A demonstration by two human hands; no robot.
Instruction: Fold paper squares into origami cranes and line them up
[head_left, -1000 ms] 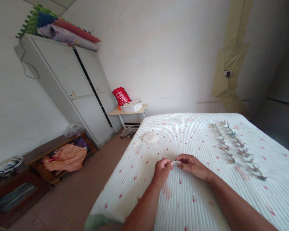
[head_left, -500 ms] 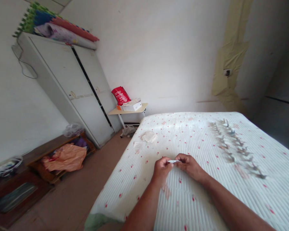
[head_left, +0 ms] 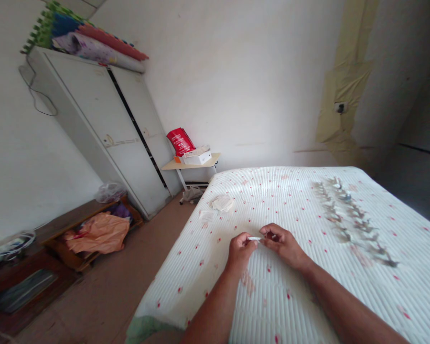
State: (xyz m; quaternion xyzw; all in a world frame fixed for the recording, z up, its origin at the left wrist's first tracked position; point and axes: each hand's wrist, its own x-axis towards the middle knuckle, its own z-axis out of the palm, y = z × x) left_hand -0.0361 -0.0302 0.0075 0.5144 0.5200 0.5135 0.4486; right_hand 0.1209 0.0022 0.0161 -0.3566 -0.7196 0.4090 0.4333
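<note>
A small folded white paper strip (head_left: pixel 254 238) is held low over the quilted bed (head_left: pixel 272 191). My left hand (head_left: pixel 241 248) pinches its left part between thumb and fingers. At its right end is my right hand (head_left: pixel 281 243), thumb against the tip and index finger raised and curled above it. On the right of the bed stand two rows of small folded paper figures (head_left: pixel 360 222). Toward the bed's left edge lies a stack of thin paper pieces (head_left: pixel 222 203), with a printed sheet (head_left: pixel 208 216) beside it.
Beyond the bed's far left corner, a small table (head_left: pixel 172 165) holds a red bag (head_left: pixel 181 141) and a white box (head_left: pixel 198 156). A grey cabinet (head_left: pixel 89 105) stands at the left, with a low wooden bench and an orange plastic bag (head_left: pixel 100 234) near it.
My right index finger has lifted off the paper strip, and its fingers are a little more apart. My left hand keeps its pinch. The view has shifted very slightly.
</note>
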